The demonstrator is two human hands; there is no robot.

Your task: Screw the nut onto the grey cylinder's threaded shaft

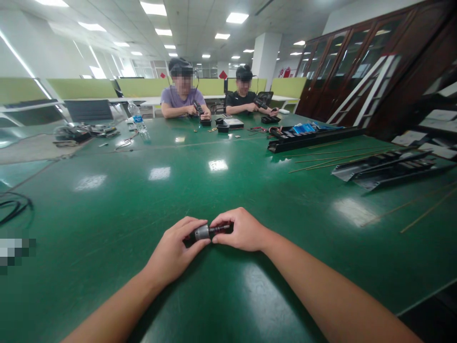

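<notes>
A broad, glossy green workbench top (107,228) fills the view, with long black slotted plastic ducts (314,140) and thin brass rods (339,159) toward its far right. A clear plastic water bottle (138,118) stands near the far edge, beyond which two seated co-workers (182,90) handle small black items. Directly ahead, the left hand (174,247) and right hand (243,229) curl nearly closed, gripping opposite ends of a small cylindrical connector (205,232) of black plastic with a silver metal band, held between them over the bench.

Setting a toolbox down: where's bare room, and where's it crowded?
Bare green tabletop spans between your left hand and the coiled black cable, and runs ahead up to the water bottle. It's crowded at far right, around the black metal rails and thin rods.
</notes>
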